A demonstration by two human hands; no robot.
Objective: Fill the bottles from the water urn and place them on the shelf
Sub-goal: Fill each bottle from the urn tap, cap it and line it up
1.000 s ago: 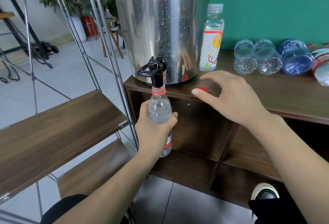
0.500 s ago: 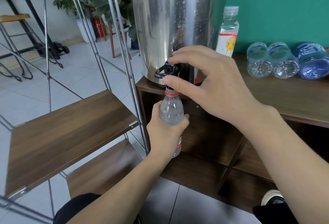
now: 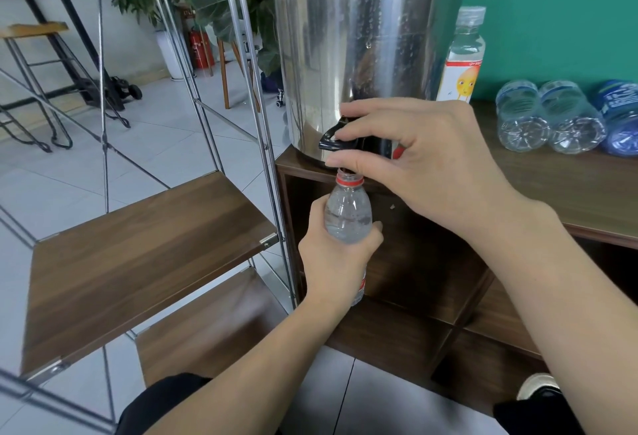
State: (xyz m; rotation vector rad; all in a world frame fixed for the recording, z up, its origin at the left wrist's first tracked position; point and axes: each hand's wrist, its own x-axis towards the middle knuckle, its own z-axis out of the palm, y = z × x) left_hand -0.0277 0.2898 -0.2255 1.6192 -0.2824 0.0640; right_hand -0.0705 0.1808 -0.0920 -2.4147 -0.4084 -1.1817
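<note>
A tall steel water urn (image 3: 359, 41) stands on the wooden counter (image 3: 569, 193). Its black tap (image 3: 333, 139) juts over the counter's edge. My right hand (image 3: 424, 165) grips the tap lever, fingers above and thumb below. My left hand (image 3: 336, 262) holds a clear bottle (image 3: 347, 217) with a red neck ring upright, its open mouth right under the spout. A small red cap (image 3: 397, 152) shows behind my right hand. The wooden shelf (image 3: 138, 248) of a metal rack is to the left.
A capped bottle with a yellow cartoon label (image 3: 464, 58) stands right of the urn. Several empty bottles (image 3: 552, 117) lie on their sides at the counter's back right. A lower rack shelf (image 3: 207, 327) sits below. Stools and a potted plant stand on the tiled floor beyond.
My right hand has left the red cap on the counter, risen to the tap and closed on the lever. My left hand kept the bottle under the spout.
</note>
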